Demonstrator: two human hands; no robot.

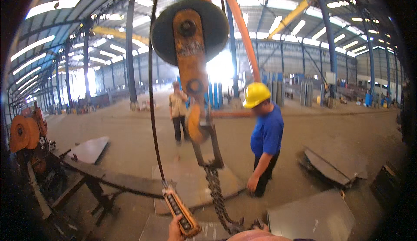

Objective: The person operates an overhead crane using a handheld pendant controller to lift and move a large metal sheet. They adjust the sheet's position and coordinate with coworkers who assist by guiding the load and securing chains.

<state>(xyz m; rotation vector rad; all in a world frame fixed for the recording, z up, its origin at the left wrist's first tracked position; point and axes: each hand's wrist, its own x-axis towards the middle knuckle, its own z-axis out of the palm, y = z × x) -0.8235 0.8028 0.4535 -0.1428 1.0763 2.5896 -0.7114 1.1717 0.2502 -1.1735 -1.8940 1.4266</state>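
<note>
My left hand point(175, 229) is closed round an orange crane pendant control point(181, 212) with a row of dark buttons, hanging from a long dark cable point(153, 93). In front of me hangs a worn orange hook block point(189, 45) with a large dark round sheave. Its orange hook point(197, 123) carries a steel link point(210, 147), from which a heavy chain point(216, 193) runs down to dark chain hooks point(233, 226). Only a small part of my right hand point(263, 228) shows beside those hooks at the lower edge; its fingers are mostly hidden.
A person in a yellow helmet and blue shirt point(266, 128) stands close, right of the chain. Another person point(178, 110) stands farther back. Steel plates point(310, 217) lie on the floor point(304, 132). A curved steel beam point(113, 178) and orange machinery point(26, 132) occupy the left.
</note>
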